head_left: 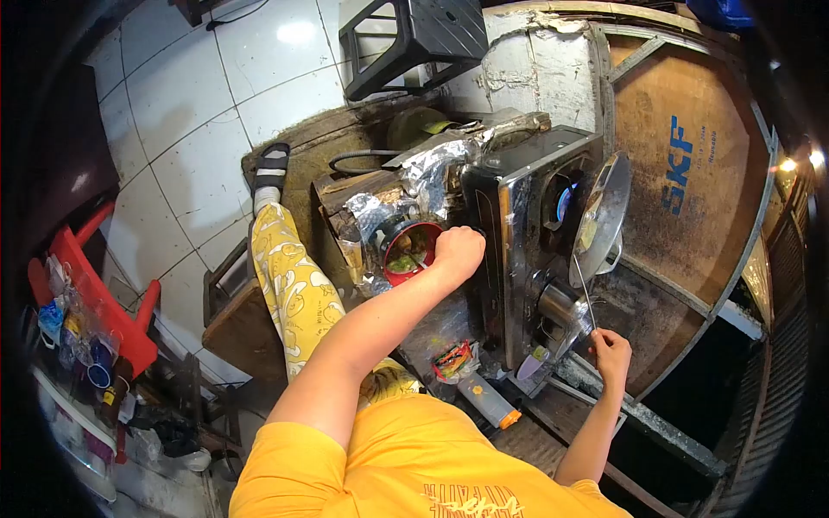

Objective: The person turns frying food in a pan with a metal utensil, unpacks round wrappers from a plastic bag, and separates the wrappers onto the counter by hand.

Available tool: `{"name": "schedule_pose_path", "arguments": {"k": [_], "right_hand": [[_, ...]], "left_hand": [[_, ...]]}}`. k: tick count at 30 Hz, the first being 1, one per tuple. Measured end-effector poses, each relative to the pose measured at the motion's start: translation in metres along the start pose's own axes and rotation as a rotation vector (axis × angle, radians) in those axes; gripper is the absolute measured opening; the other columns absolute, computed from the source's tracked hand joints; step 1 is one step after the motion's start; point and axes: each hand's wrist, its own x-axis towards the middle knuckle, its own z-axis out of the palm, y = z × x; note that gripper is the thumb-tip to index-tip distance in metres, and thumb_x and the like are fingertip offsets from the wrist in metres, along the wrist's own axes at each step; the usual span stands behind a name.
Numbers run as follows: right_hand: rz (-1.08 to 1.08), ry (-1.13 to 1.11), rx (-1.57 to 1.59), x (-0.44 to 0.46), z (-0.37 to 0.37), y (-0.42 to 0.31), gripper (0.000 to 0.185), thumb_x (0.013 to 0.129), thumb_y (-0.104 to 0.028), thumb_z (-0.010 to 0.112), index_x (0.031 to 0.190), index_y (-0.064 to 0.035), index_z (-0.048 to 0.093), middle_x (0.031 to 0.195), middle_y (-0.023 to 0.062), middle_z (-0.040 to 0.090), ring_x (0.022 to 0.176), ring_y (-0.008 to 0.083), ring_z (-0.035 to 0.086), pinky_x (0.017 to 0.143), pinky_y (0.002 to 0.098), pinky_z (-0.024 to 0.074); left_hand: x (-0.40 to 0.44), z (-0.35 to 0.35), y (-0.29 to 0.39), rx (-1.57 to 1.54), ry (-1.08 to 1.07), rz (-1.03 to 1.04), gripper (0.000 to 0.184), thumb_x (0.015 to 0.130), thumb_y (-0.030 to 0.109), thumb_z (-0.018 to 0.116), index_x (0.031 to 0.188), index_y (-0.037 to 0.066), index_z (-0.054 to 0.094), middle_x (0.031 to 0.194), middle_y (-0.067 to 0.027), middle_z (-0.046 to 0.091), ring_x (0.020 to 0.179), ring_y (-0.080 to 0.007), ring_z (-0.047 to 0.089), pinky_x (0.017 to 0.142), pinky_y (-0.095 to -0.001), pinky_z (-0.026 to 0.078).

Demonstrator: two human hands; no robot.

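Note:
My left hand (458,254) is closed with its fingers at the front of a gas stove (509,224), where a dark knob partly shows. Beside it stands a red bowl (400,278) of greenish food with a spoon in it. My right hand (611,354) grips the end of a long thin metal cooking utensil (584,289). The utensil reaches to the rim of a metal pan (610,211); its far end is hard to make out. A pale yellow piece of food (588,234) lies in the pan. Next to the pan burns a blue flame (566,203).
A metal pot (560,304) sits on the stove's nearer side. Close to my lap lie a colourful packet (456,361) and a grey container with an orange cap (489,400). A black stool (423,39) stands beyond; a red chair (104,298) is at left. Wooden boards (682,138) flank the stove.

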Motion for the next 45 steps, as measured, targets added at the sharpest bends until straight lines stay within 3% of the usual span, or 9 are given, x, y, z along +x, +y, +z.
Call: {"name": "schedule_pose_path", "arguments": {"k": [5,19,33,37,41,43,45], "right_hand": [[0.009,-0.015,0.022,0.002,0.0,0.007,0.022,0.088,-0.022,0.069,0.097,-0.0027,0.073,0.062,0.0037,0.064,0.048,0.008,0.053,0.045,0.0257,0.0403],[0.023,-0.005,0.026,0.005,0.0,0.007,0.023,0.087,-0.021,0.071,0.1,-0.0015,0.072,0.071,0.004,0.068,0.058,0.0092,0.063,0.046,0.0248,0.0446],[-0.002,-0.016,0.005,0.003,-0.001,0.003,0.023,0.088,-0.021,0.069,0.098,-0.0002,0.072,0.066,0.0029,0.065,0.054,0.0072,0.057,0.047,0.0237,0.0406],[-0.068,-0.01,0.006,0.006,-0.002,0.008,0.023,0.088,-0.02,0.069,0.097,0.0004,0.073,0.064,0.0022,0.065,0.054,0.0075,0.057,0.051,0.0243,0.0417],[-0.163,0.038,-0.051,0.002,-0.011,0.005,0.02,0.085,-0.018,0.068,0.095,-0.0004,0.074,0.066,0.0057,0.067,0.058,0.0105,0.062,0.057,0.0279,0.0473],[-0.151,0.077,0.057,0.003,-0.011,0.015,0.021,0.084,-0.019,0.069,0.094,-0.0018,0.074,0.066,0.0093,0.068,0.059,0.014,0.064,0.058,0.0303,0.0481],[-0.228,0.104,-0.048,0.006,-0.013,0.023,0.024,0.082,-0.023,0.07,0.093,-0.002,0.074,0.068,0.0132,0.068,0.061,0.0181,0.066,0.06,0.0313,0.049]], "left_hand": [[0.0,0.007,0.001,0.133,0.061,0.051,0.015,0.079,0.012,0.058,0.079,0.003,0.07,0.08,-0.0142,0.068,0.077,-0.0281,0.069,0.062,-0.0392,0.057],[0.002,0.003,-0.002,0.036,0.003,0.057,0.016,0.078,0.012,0.059,0.077,0.001,0.07,0.083,-0.0161,0.068,0.079,-0.0305,0.068,0.065,-0.0416,0.057],[0.001,0.001,-0.001,0.052,0.004,0.061,0.015,0.077,0.011,0.059,0.076,0.002,0.07,0.082,-0.0156,0.068,0.08,-0.03,0.069,0.064,-0.0416,0.057],[-0.002,-0.01,0.004,0.053,-0.045,0.009,0.018,0.082,0.018,0.063,0.081,0.002,0.069,0.087,-0.0163,0.067,0.081,-0.031,0.069,0.066,-0.0418,0.057],[-0.02,-0.05,0.023,0.011,-0.058,0.002,0.028,0.085,0.028,0.067,0.081,0.001,0.065,0.092,-0.018,0.065,0.081,-0.0348,0.068,0.068,-0.0438,0.056],[-0.033,-0.064,0.033,0.031,-0.036,0.059,0.03,0.085,0.029,0.066,0.077,0.001,0.063,0.087,-0.0199,0.065,0.08,-0.0372,0.066,0.068,-0.0457,0.055],[-0.045,-0.081,0.048,-0.026,-0.141,0.128,0.03,0.087,0.029,0.063,0.086,-0.001,0.064,0.085,-0.0216,0.065,0.081,-0.0394,0.066,0.072,-0.0475,0.054]]}}
